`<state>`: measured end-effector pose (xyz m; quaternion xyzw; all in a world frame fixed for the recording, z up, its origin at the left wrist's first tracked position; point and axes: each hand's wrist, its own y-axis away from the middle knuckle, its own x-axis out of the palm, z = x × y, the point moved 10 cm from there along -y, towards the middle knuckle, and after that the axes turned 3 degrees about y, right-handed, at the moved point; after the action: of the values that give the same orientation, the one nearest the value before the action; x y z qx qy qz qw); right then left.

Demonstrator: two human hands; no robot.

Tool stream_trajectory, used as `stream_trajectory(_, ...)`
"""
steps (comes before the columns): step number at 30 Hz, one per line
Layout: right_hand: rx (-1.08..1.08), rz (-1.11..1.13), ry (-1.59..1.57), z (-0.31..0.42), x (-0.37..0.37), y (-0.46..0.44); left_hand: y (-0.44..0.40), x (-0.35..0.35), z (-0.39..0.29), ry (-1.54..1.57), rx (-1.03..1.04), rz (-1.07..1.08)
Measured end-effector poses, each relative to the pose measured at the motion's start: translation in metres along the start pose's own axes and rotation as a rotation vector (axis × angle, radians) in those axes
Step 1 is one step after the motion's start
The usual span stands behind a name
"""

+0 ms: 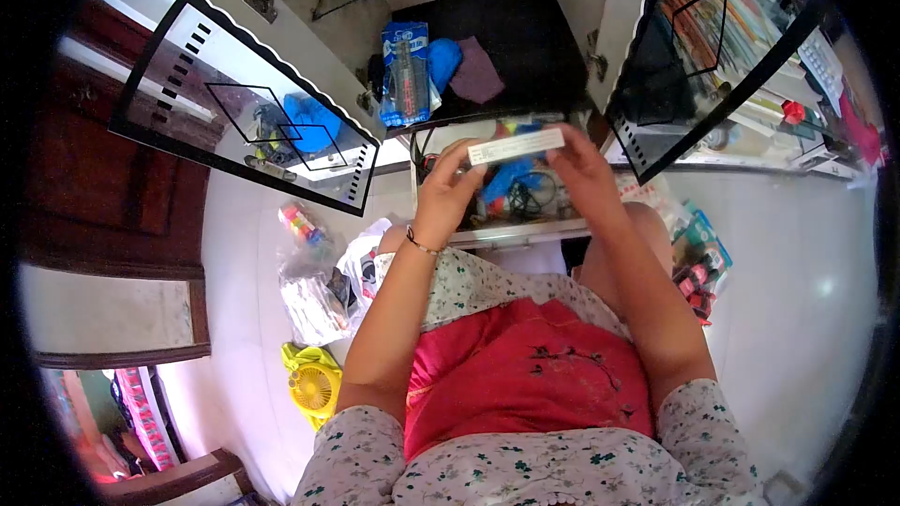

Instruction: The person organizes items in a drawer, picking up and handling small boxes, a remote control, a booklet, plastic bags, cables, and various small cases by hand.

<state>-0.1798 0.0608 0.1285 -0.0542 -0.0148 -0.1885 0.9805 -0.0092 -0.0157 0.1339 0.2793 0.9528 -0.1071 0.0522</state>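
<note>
A small, narrow white box (516, 146) with fine print on its side is held level between both hands. My left hand (449, 186) pinches its left end, thumb in front. At the right end, my right hand (583, 171) grips it with the fingers partly hidden behind. Below the box is a pulled-out drawer (525, 232) with a blue item (507, 178), dark cables (521, 201) and other small things that I cannot make out.
Two glass doors (272, 122) (712, 47) stand open on either side. A blue package (405, 75) and a purple cloth (476, 70) lie on the black cabinet shelf (525, 28). Plastic bags (314, 305) and a yellow fan (313, 386) are on the floor at left.
</note>
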Motion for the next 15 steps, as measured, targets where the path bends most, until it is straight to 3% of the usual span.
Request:
stream_trajectory(3,-0.056,0.016,-0.045,0.007,0.002,0.0,0.001,0.001,-0.011,-0.009,0.128,0.021)
stream_trajectory(15,-0.052,0.025,0.026,0.01,0.005,0.0,0.004,-0.001,-0.01,0.062,0.04,0.042)
